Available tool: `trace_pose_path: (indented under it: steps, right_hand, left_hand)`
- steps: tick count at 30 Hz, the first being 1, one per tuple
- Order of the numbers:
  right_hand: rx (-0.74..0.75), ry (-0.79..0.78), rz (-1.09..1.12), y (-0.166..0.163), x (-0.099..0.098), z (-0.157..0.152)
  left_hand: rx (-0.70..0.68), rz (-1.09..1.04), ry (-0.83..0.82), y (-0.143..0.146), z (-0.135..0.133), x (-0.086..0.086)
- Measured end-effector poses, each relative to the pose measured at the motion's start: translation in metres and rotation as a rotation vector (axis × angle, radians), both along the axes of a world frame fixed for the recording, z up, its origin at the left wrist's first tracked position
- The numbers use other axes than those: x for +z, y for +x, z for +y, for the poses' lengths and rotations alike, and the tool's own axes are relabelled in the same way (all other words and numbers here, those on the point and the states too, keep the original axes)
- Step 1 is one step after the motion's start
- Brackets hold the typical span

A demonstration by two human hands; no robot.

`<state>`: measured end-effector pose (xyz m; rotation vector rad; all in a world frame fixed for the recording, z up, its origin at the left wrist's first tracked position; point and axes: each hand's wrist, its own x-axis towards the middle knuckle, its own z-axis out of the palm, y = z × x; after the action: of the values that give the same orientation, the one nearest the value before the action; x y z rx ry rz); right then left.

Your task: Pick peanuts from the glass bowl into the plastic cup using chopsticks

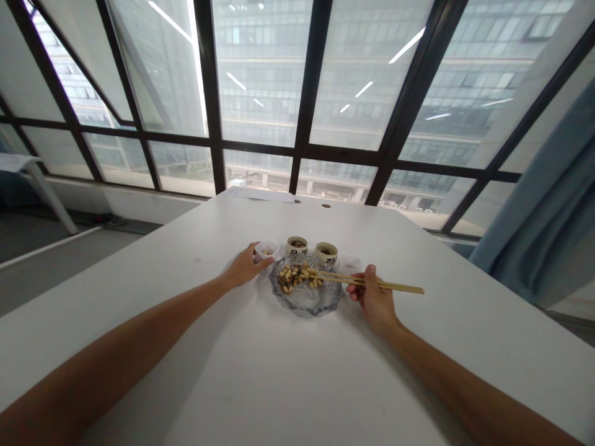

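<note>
My right hand (373,300) is closed around a pair of wooden chopsticks (400,287). Their tips reach into a clear glass dish (307,303), among pale nuts or seeds (290,277) mixed with small dark bits, heaped mostly on its left side. At the dish's left, my left hand (248,265) grips the side of a small white bowl (266,250), which has a few pale pieces inside. Behind the dish stand two cream cups with dark characters, a left cup (296,246) and a right cup (326,252), both with dark contents. Another white bowl (350,264) sits close to my right hand.
Everything stands on a long white table (260,384). Sheets of paper (263,195) and a small brown round spot (326,205) are at its far end. Beyond are dark-framed windows, with a blue curtain (539,210) at the right and another table (41,179) at the left.
</note>
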<state>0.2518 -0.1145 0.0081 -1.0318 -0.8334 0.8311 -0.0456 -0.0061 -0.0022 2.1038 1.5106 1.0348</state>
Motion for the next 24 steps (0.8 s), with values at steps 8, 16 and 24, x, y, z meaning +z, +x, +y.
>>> trace_pose_path:
  steps: [8,16,24]
  right_hand:
    - [-0.030,0.009,-0.013,0.0025,-0.0052,0.0035]
    - [-0.016,0.049,-0.037,0.0018,-0.0061,0.0013]
    - [-0.021,0.073,-0.084,-0.0009,-0.0032,-0.0014]
  left_hand:
    - [-0.017,-0.005,-0.017,0.0000,-0.0018,0.0023]
    - [-0.102,-0.131,0.080,-0.0009,0.0027,-0.0033]
    - [-0.128,-0.141,0.162,-0.0022,0.0062,-0.0071]
